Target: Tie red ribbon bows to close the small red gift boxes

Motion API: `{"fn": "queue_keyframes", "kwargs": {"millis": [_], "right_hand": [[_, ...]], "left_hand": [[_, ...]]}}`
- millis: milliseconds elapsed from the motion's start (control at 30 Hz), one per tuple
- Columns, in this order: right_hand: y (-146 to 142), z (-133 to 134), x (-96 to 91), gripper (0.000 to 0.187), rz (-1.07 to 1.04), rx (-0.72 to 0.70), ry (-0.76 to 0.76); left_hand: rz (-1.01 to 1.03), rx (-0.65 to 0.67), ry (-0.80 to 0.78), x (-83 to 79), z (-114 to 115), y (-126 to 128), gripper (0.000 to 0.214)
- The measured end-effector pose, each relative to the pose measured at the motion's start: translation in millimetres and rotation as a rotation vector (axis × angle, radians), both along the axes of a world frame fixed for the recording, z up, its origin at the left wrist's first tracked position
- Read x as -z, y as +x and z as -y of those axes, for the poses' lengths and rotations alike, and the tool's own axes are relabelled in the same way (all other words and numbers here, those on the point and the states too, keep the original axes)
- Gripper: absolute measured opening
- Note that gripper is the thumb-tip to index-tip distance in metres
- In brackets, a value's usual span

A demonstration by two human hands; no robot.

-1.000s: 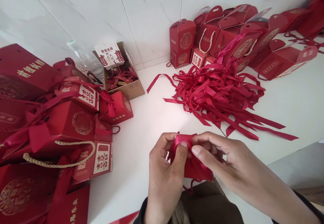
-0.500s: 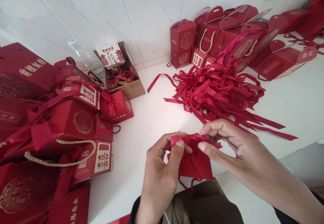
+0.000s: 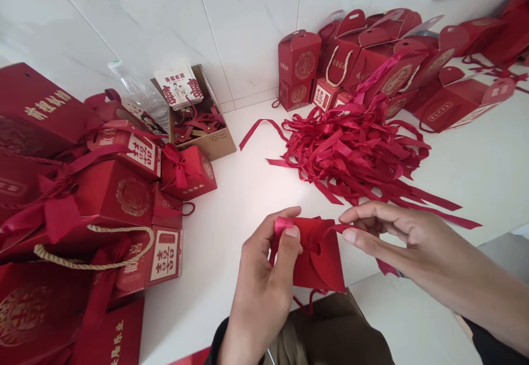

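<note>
A small red gift box (image 3: 318, 268) sits at the near edge of the table, between my hands. Pink-red ribbon (image 3: 311, 246) passes through the hole in its top flaps, where it looks knotted or crossed. The thumb and index finger of my left hand (image 3: 268, 277) pinch the ribbon on the left side, against the box. My right hand (image 3: 388, 238), off to the right of the box, pinches the other length of ribbon, which runs taut from the hole; its tail hangs below the fingers. A red cord loop (image 3: 308, 301) dangles under the box.
A heap of loose ribbons (image 3: 355, 150) lies beyond my hands on the white table (image 3: 231, 200). Red boxes (image 3: 124, 194) are piled at left, and more boxes (image 3: 351, 62) line the wall. A cardboard carton (image 3: 215, 143) holds cards (image 3: 179, 87) and ribbon pieces.
My right hand has moved right, away from the box, drawing the ribbon out straight. My left hand has stayed nearly in place, and the hole in the flaps shows more clearly.
</note>
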State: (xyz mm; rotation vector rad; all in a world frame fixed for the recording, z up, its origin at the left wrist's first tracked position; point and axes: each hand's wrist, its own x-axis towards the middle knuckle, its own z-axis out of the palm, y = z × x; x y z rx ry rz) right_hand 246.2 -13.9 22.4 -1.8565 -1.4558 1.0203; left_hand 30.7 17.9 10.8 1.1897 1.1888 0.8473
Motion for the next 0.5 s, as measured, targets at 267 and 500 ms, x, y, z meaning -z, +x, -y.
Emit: {"fn": "queue_keyframes", "kwargs": {"millis": [267, 500], "right_hand": [[11, 5, 0.6, 0.022, 0.214, -0.006, 0.0], [14, 3, 2.8, 0.027, 0.161, -0.063, -0.057]], "left_hand": [[-0.05, 0.031, 0.085, -3.5, -4, -2, 0.033], [-0.107, 0.007, 0.093, 8.7, -4, -11, 0.035]]}}
